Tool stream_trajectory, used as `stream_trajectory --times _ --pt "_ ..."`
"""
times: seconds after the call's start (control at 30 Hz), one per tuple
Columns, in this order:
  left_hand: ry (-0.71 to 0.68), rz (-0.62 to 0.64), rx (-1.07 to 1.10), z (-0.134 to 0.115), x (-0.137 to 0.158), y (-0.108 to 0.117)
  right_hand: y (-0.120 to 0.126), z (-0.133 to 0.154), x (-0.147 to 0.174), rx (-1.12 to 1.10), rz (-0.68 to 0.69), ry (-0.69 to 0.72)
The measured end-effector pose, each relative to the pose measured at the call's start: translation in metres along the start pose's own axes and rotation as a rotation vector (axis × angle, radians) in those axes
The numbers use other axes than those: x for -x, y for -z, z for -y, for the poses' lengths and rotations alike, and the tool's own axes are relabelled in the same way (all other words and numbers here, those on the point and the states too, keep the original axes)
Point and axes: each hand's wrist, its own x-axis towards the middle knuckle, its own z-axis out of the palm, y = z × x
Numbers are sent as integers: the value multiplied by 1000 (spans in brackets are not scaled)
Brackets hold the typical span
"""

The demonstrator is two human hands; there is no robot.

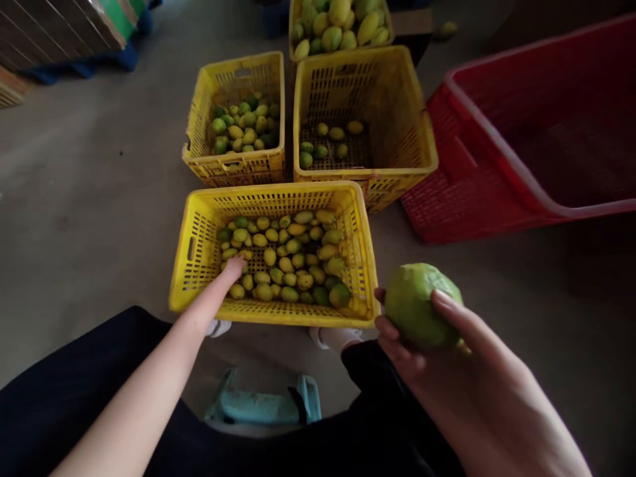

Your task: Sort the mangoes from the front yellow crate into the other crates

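Note:
My right hand (447, 358) is closed round a green lemon (422, 305), holding it up to the right of the near yellow crate (273, 320). That crate has many yellow and green lemons (285, 265) spread over its bottom. Reaching down into its left part, my left hand (235, 266) has its fingers bent on a yellow lemon (246, 254); the fingertips are small and partly hidden.
Behind stand a yellow crate (233, 161) of greener lemons, a deeper yellow crate (368, 174) with several lemons, and a heaped one (293, 46). A red crate (497, 132) is at right. A turquoise stool (263, 405) sits between my legs. Pallets (84, 66) are far left.

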Motion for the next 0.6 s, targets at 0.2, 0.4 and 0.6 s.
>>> stream_trajectory --times 0.2,0.4,0.6 --pt "-67 14 -105 21 -6 -9 -6 1 -5 -18 -61 -2" --pt "-97 -115 7 21 10 36 -31 -11 3 17 -23 120" --pt "-568 -435 721 -26 120 165 -67 -28 12 152 240 416"
